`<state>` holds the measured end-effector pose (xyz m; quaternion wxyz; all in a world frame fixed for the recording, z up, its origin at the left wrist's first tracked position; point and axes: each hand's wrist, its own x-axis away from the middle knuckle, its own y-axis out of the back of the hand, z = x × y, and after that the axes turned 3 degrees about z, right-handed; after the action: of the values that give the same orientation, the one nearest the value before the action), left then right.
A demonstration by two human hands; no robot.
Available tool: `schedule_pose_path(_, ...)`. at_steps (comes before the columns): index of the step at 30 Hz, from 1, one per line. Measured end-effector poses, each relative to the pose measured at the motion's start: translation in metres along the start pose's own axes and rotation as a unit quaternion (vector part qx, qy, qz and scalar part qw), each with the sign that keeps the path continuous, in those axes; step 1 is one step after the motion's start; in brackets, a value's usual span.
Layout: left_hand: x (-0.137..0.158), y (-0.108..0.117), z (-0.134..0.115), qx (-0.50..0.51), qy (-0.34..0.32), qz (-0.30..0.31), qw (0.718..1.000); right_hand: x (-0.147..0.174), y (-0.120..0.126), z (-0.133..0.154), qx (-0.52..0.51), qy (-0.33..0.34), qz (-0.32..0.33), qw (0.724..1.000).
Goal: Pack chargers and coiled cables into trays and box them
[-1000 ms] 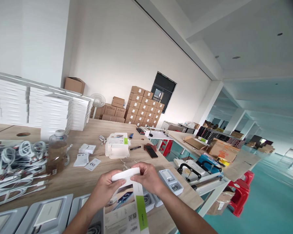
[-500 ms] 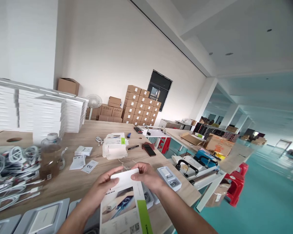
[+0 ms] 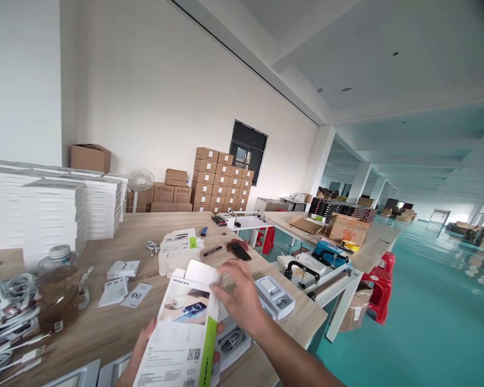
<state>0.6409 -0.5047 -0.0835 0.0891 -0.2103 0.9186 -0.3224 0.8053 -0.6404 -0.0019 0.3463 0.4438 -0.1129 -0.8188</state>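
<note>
A flat white printed packaging box [image 3: 185, 322] with a green side strip is held up in front of me. My left hand [image 3: 143, 346] is wrapped around it from behind, thumb side at the left edge and fingertips showing at the right. My right hand [image 3: 242, 295] is at the top right corner, thumb and forefinger closed around the edge of the raised white end flap [image 3: 204, 272]. Partly behind the box lies a grey tray holding a coiled white cable [image 3: 232, 339]. Another white tray [image 3: 276, 295] with a cable coil sits beyond my right wrist.
White box stacks [image 3: 54, 217] stand at the left, near a brown-tinted plastic jar [image 3: 59, 290] and bundled white cables [image 3: 10, 306]. Leaflets [image 3: 136, 295], flattened box blanks [image 3: 177, 247], a marker [image 3: 213, 251] and a phone [image 3: 240, 251] lie on the table. Red stools [image 3: 381, 293] stand at the right.
Both hands were pinching the top flap. My left hand has shifted down and around the box, while the right stays at the flap. The box is raised and tilted; the view has swung right.
</note>
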Motion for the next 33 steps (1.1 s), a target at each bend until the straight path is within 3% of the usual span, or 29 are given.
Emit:
schedule_pose_path(2,0.004,-0.001,0.001,0.009,0.019,0.003,1.0,0.003,0.003,0.011,0.048,0.03,0.061,0.997)
schedule_pose_path(6,0.01,-0.011,0.005,0.045,0.096,0.038,0.994,0.002,0.004,0.016,0.017,-0.019,0.124,0.992)
schedule_pose_path(9,0.011,-0.022,0.004,0.073,0.142,0.076,0.984,-0.001,0.008,0.007,-0.076,-0.059,0.116,0.989)
schedule_pose_path(13,0.007,-0.029,0.0,0.127,0.184,0.112,0.968,0.006,0.014,-0.01,-0.173,-0.131,0.056,0.975)
schedule_pose_path(16,0.003,-0.027,0.0,0.086,0.147,0.074,0.983,0.02,0.011,-0.02,-0.247,-0.213,0.165,0.931)
schedule_pose_path(18,-0.002,-0.024,0.001,-0.001,0.096,0.018,0.995,0.03,0.005,-0.025,-0.282,-0.217,0.218,0.909)
schedule_pose_path(21,-0.009,-0.019,0.004,-0.213,-0.002,-0.046,0.976,0.04,-0.003,-0.03,-0.296,-0.189,0.161,0.922)
schedule_pose_path(23,-0.013,-0.019,0.005,-0.313,-0.044,-0.026,0.948,0.046,-0.008,-0.034,-0.293,-0.184,0.135,0.929)
schedule_pose_path(26,-0.017,-0.025,0.005,-0.311,-0.082,0.0,0.947,0.055,-0.013,-0.04,-0.302,-0.196,0.111,0.926)
schedule_pose_path(30,-0.017,-0.037,0.007,-0.245,-0.123,-0.098,0.957,0.067,-0.016,-0.048,-0.287,-0.203,0.095,0.932)
schedule_pose_path(33,-0.015,-0.039,0.009,-0.242,-0.14,-0.098,0.955,0.07,-0.011,-0.051,-0.327,-0.206,0.078,0.919)
